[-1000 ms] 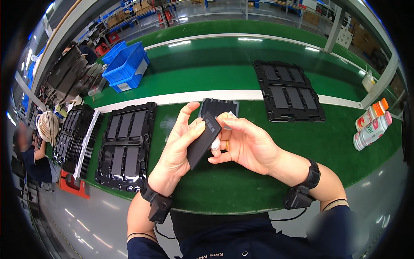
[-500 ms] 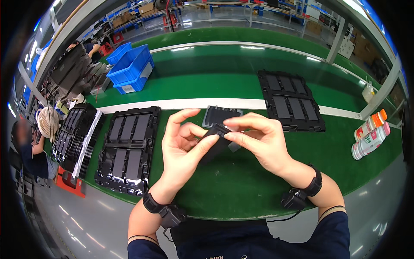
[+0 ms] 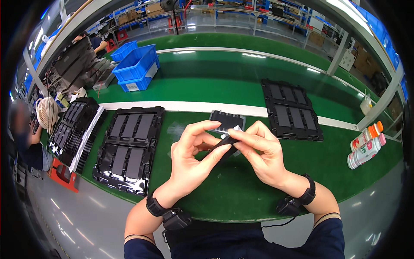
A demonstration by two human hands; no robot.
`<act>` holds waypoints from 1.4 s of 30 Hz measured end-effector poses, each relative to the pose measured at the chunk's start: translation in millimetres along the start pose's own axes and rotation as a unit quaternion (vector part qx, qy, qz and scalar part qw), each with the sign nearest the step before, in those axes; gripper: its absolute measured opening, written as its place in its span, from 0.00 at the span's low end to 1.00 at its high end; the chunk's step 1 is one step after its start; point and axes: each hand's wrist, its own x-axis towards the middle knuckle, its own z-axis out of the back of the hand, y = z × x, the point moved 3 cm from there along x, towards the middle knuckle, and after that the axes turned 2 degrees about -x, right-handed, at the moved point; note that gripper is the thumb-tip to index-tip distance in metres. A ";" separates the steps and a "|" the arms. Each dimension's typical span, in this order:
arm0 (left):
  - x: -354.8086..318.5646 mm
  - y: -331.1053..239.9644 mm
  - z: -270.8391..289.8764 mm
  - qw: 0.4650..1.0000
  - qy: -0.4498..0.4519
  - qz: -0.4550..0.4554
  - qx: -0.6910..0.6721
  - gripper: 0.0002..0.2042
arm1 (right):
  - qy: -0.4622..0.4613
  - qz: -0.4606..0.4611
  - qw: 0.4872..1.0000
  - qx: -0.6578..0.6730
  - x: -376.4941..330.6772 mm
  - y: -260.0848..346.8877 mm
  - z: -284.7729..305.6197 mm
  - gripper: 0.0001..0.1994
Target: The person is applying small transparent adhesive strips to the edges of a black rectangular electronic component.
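Above the green bench, a thin dark rectangular piece (image 3: pixel 227 140) is held tilted between my two hands. My left hand (image 3: pixel 185 162) pinches its near edge with thumb and fingertips. At its upper right corner, the thumb and fingers of my right hand (image 3: pixel 264 151) are closed, with a small white scrap (image 3: pixel 236 129) showing by the fingertips. I cannot make out whether that scrap is part of the piece. Just beyond my fingers lies a small black ribbed holder (image 3: pixel 226 118) with a pale rim, partly covered by my hands.
Black trays with dark rectangular pieces lie at left (image 3: pixel 113 144) and far right (image 3: pixel 269 110). A tray stack (image 3: pixel 71 129) stands farther left. Blue bins (image 3: pixel 137 71) are at back left, two bottles (image 3: pixel 365 151) at right. Clear film (image 3: pixel 176 128) lies beside my left hand.
The dark piece and both hands have shifted slightly in view. My right fingers have drawn in more tightly at its corner, and the white scrap now shows there more plainly.
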 end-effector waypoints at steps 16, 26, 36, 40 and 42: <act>-1.0 -1.2 -0.8 0.998 -0.032 -0.058 0.016 0.19 | 0.014 -0.002 1.000 0.021 -2.2 -4.7 -5.6 0.20; -1.5 -2.3 0.4 0.936 -0.076 -0.257 0.228 0.21 | 0.028 -0.372 0.862 0.343 -21.1 13.5 -23.4 0.30; 3.5 -9.8 -10.2 0.946 -0.039 -0.169 0.274 0.36 | -0.002 -0.198 0.939 0.280 2.8 -22.3 -2.6 0.12; 10.0 24.3 5.7 0.992 -0.040 0.118 -0.026 0.18 | 0.084 -0.223 0.941 0.239 2.3 -26.8 3.2 0.13; 10.4 30.7 6.3 0.978 -0.027 0.189 -0.089 0.09 | 0.097 -0.235 0.943 0.214 2.6 -31.6 1.1 0.12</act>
